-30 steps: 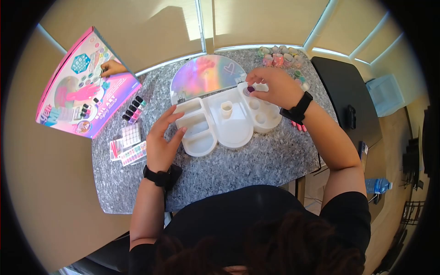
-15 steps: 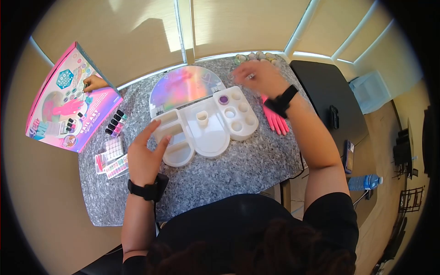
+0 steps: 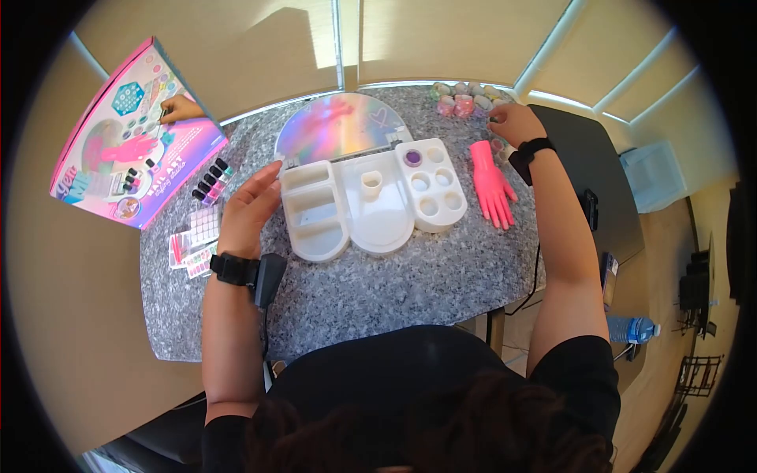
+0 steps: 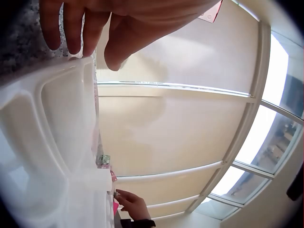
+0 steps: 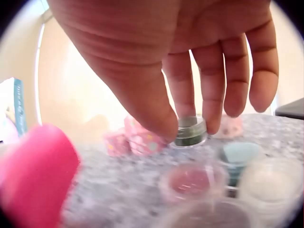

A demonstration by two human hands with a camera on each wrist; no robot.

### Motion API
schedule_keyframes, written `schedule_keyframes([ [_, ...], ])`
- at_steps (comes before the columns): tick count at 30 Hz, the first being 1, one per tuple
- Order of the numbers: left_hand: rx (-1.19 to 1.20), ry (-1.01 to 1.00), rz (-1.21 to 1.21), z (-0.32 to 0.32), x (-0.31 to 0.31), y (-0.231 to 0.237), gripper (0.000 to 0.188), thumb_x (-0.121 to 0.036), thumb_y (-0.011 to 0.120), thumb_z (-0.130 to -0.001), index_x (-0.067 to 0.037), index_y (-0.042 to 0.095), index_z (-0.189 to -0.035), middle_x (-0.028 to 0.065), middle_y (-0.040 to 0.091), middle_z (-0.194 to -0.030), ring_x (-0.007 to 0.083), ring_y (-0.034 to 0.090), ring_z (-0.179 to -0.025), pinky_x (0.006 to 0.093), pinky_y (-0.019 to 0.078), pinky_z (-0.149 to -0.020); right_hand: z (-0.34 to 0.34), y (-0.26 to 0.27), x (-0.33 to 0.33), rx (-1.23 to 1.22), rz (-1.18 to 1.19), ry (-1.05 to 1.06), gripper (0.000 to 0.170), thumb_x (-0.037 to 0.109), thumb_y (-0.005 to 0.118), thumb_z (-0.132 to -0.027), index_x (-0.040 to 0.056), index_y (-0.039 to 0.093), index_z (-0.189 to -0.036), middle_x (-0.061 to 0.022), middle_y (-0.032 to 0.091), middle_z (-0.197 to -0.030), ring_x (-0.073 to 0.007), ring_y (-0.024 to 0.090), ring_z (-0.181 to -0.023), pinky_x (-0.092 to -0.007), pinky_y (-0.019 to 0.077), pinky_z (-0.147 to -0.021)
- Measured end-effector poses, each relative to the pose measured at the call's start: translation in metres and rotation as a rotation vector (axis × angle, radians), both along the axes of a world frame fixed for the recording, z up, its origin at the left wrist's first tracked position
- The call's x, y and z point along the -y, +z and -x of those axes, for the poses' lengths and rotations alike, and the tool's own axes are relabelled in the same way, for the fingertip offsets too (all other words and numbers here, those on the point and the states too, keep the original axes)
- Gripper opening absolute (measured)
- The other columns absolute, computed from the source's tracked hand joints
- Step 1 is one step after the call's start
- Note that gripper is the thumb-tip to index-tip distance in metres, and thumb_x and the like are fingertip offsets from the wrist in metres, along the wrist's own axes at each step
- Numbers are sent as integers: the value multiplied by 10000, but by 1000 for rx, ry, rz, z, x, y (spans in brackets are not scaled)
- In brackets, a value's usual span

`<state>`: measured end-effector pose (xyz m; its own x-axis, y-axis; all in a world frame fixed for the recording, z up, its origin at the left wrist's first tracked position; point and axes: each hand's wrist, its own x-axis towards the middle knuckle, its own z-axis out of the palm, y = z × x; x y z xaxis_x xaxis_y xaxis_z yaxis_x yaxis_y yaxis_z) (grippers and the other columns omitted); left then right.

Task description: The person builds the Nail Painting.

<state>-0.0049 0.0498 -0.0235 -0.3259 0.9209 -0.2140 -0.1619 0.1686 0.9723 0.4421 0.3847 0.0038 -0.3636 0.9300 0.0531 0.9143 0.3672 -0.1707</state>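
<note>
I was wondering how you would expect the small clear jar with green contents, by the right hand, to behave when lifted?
The small clear jar is probably light, being tiny beside the right hand. Its smooth-looking wall may slip in that grip. Its squat shape makes tipping seem unlikely.

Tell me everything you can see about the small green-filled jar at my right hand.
The small jar is round, squat and clear, apparently plastic, with dark green contents low inside and a transparent upper part. It is roughly upright, pinched in your right hand between thumb and fingers, near other small jars on the speckled grey tabletop. Whether it touches that surface, I cannot tell.
</note>
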Motion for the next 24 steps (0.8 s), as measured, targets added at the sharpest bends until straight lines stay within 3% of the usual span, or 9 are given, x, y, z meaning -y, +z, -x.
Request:
schedule_keyframes([
  [2,-34,-97,-121,5,-2,-18,550,-95,648,-1100,-67,524,-1635,120,570,-1638,214,514,-1516,397,408,-1260,26,25,38,-63,-18,60,420,301,872,-859,124,823,-1237,-115,809,-1083,-304,765,-1034,-444,599,-910],
  [4,-47,-49,-128,-2,-1,-18,621,-25,653,-1065,-59,481,-1661,145,516,-1683,232,486,-1544,402,394,-1276,51,38,76,-373,72,277,366,199,857,-891,88,813,-1236,-106,809,-1074,-272,707,-866,-405,584,-812],
  [6,-111,-23,-157,-2,-6,-21,602,2,678,-1036,-77,550,-1619,137,549,-1650,275,533,-1502,406,417,-1256,69,42,107,-355,95,359,332,164,852,-889,80,811,-1208,-94,799,-1058,-264,677,-845,-401,571,-794],
  [8,-110,-30,-171,0,-8,-20,581,-7,686,-1039,-62,561,-1604,131,592,-1607,254,560,-1474,398,423,-1250,74,39,118,-334,99,426,300,129,846,-888,73,809,-1180,-81,788,-1043,-257,648,-823,-396,557,-776],
  [10,-89,-73,-139,3,-10,-22,541,-24,682,-1055,-42,576,-1585,121,637,-1556,223,593,-1429,376,430,-1237,74,25,121,-302,-107,543,276,132,861,-866,70,805,-1129,-68,772,-1031,-248,666,-896,-387,556,-816],
  [17,-47,-92,-96,2,-11,-23,479,-50,653,-1086,-30,598,-1562,118,670,-1510,200,608,-1401,350,433,-1220,73,16,123,-306,-24,511,252,136,873,-853,69,810,-1088,-84,761,-1046,-270,670,-940,-400,549,-852],
  [20,-29,-98,-92,1,-11,-21,476,-55,650,-1089,-27,597,-1561,119,667,-1513,202,606,-1407,354,430,-1223,70,8,118,-283,-137,572,240,145,877,-855,74,809,-1073,-87,757,-1051,-275,672,-942,-394,545,-855],
  [23,-49,-95,-92,0,-7,-20,477,-53,649,-1087,-24,597,-1560,126,659,-1523,202,604,-1412,359,430,-1225,68,15,118,-293,1,487,272,154,870,-867,89,823,-1127,-90,752,-1037,-282,670,-942,-396,541,-855],
  [24,-100,-88,-73,-1,-3,-17,484,-61,655,-1085,-21,593,-1563,132,653,-1529,210,598,-1423,366,432,-1227,65,24,118,-354,84,449,294,183,864,-880,92,823,-1156,-106,754,-1062,-320,686,-1002,-424,548,-903],
])
